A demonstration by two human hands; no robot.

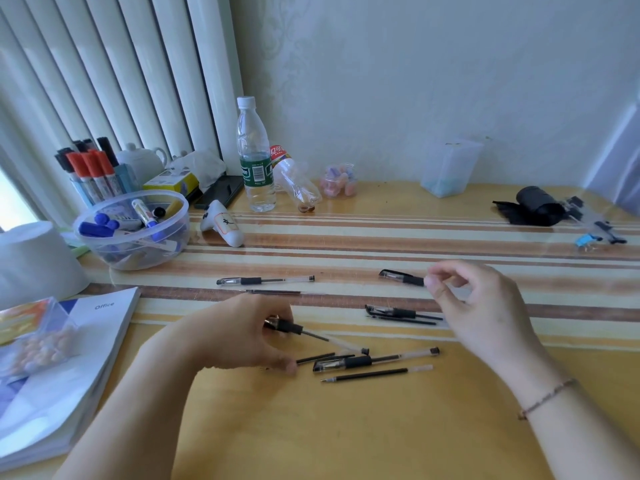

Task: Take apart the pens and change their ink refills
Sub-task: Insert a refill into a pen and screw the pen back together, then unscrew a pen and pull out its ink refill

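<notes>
Near the middle of the worktop [346, 427], a pen [313, 336] is being gripped at its black grip section by the curled fingers and thumb of the left hand [249, 336]; its clear barrel is being pointed down and to the right, with the far end resting on the worktop. The left forearm is being brought in from the near edge, the wrist bent so the knuckles are facing up. To the right, a capped pen [401, 278] is being pinched at its grip end between the thumb and forefinger of the right hand [478, 306], while the other fingers are being held loosely curled above the surface; a thin bracelet [547, 398] is being worn on that wrist. Just beside the left hand, another pen [375, 360] and a loose refill [375, 374] are lying toward the near edge. A further pen with refills [403, 313] is lying between the hands, and one more pen [265, 280] farther back. Toward the far left corner, a clear bowl of markers [131, 230] and a water bottle [254, 157] are standing; a book [69, 358] is lying at the left edge.
</notes>
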